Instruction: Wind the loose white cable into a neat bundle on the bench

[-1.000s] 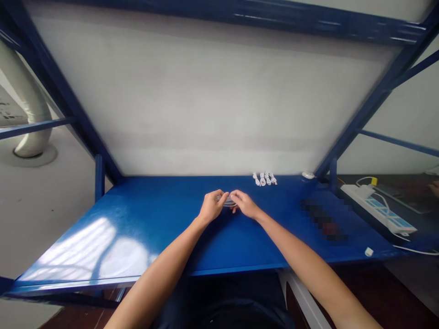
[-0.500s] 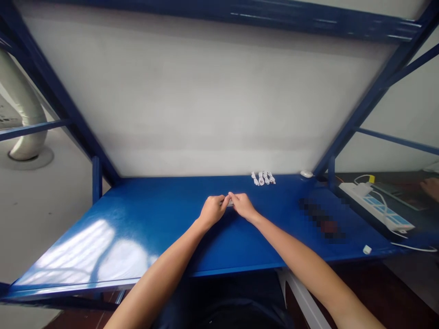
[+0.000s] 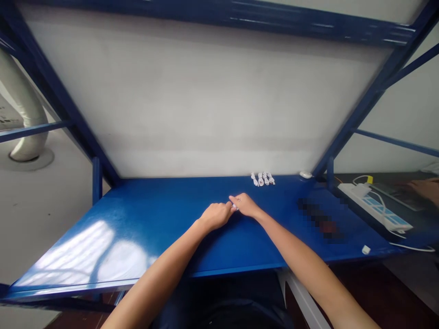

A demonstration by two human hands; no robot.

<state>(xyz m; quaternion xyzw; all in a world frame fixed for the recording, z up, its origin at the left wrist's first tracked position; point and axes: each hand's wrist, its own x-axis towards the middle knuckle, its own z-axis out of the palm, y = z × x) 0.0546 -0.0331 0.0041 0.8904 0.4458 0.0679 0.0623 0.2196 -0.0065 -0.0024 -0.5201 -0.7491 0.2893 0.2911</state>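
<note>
Glossy blue worktop (image 3: 161, 205) under left grip (image 3: 217, 215) and right grip (image 3: 247, 204) pinching thin white cord (image 3: 235, 207) that could unravel if one slips.

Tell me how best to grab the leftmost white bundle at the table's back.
Probably pinch the leftmost white bundle across its middle, coming from above: it lies long and narrow, running back to front, with the next bundle close on its right.
</note>
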